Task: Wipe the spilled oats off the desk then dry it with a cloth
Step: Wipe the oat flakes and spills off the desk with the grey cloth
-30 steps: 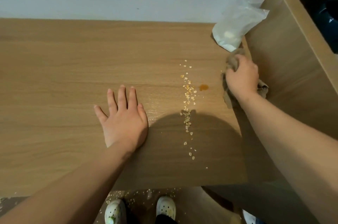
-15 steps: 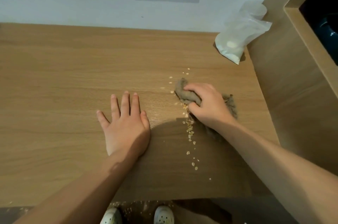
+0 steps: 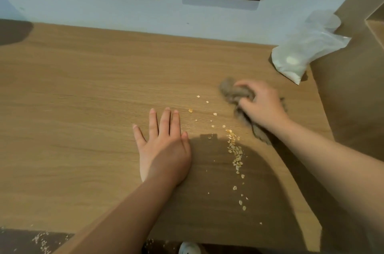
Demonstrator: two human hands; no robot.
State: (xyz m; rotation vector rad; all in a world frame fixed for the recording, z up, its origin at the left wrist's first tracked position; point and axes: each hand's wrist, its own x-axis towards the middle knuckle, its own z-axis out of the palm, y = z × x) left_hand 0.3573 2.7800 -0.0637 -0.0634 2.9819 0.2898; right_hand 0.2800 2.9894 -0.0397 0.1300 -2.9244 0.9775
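While oats (image 3: 235, 151) lie between the hands, right hand (image 3: 262, 106) grips cloth (image 3: 233, 92).

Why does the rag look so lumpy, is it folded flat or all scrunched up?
Scrunched up. The cloth bulges in a wad under the right hand, with a loose end trailing on the desk.
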